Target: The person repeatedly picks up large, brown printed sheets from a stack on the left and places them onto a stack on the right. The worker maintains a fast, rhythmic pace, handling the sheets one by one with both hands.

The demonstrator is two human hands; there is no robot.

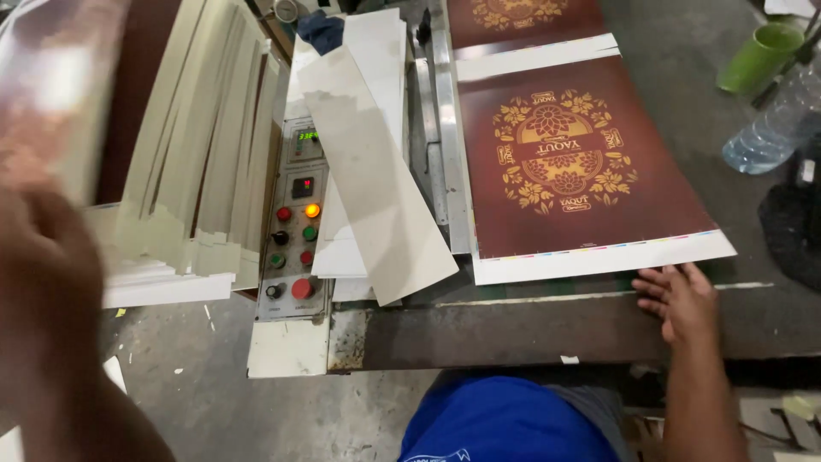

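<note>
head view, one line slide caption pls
Right hand rests by a stack of maroon printed sheets; blurred left hand lifts another sheet.

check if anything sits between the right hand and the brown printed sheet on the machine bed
Nothing visible does. The right hand lies flat on the bed edge just below the white margin of the brown printed sheet, near its lower right corner, with only bare dark surface between them.

My left hand [43, 282] blurred, close to lens, cut by left edge; whatever it holds, glossy brown sheet [60, 77] maybe, smeared beyond telling. Plastic bottle [774, 124] cut by right edge. Second printed sheet [522, 17] cut by top edge. Control panel [295, 227] labels too small.
</note>
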